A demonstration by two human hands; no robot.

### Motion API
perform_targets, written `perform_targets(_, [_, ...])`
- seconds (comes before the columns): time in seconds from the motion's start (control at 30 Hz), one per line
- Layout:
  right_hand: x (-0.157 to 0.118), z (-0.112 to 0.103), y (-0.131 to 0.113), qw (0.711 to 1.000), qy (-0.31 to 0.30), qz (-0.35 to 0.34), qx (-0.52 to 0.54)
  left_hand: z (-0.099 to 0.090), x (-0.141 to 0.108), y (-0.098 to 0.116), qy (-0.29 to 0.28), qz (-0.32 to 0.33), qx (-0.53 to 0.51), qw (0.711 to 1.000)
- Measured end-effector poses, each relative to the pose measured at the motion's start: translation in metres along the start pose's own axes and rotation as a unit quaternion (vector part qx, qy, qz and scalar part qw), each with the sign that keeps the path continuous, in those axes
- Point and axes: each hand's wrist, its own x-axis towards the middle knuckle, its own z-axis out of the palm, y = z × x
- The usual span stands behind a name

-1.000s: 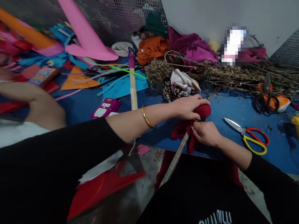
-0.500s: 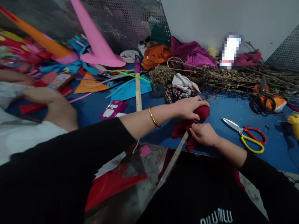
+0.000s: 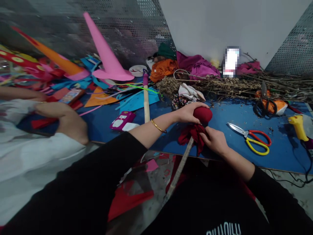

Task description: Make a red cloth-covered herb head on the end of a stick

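A red cloth-covered ball (image 3: pixel 204 115) sits at the upper end of a wooden stick (image 3: pixel 182 166), with loose dark red cloth (image 3: pixel 187 134) gathered below it. My left hand (image 3: pixel 189 112), a gold bangle on its wrist, curls around the ball's left side. Just beneath the ball, my right hand (image 3: pixel 215 138) pinches the gathered cloth from the right. The stick slants down past the table edge toward my body. Scissors with red and yellow handles (image 3: pixel 256 138) lie to the right of my right hand.
A co-worker's arm (image 3: pixel 70 120) rests at the left. Behind lie dry twigs (image 3: pixel 220 84), crumpled fabrics (image 3: pixel 193 65) and black scissors (image 3: pixel 265 104). A pink cone hat (image 3: pixel 107 58) stands back left. A yellow glue gun (image 3: pixel 298 127) is at the right, its cord hanging over the edge.
The view has shifted slightly. My left hand's fingers have moved back from over the ball to its left side, baring more of it. My right hand stays at the cloth.
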Motion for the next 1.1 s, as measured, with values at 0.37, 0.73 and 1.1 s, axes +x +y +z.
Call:
perform_targets(0.37, [-0.014, 0.000, -0.001, 0.992, 0.032, -0.112, 0.056, 0.014, 0.008, 0.000, 0.025, -0.014, -0.159, 0.987])
perform_targets(0.73, [-0.005, -0.006, -0.005, 0.997, 0.018, 0.050, -0.055, 0.010, 0.009, -0.006, 0.013, 0.025, -0.113, 0.993])
perform_targets(1.1, [0.008, -0.015, -0.002, 0.988, -0.070, 0.011, -0.138, -0.008, 0.021, 0.008, -0.077, -0.008, -0.007, 0.997])
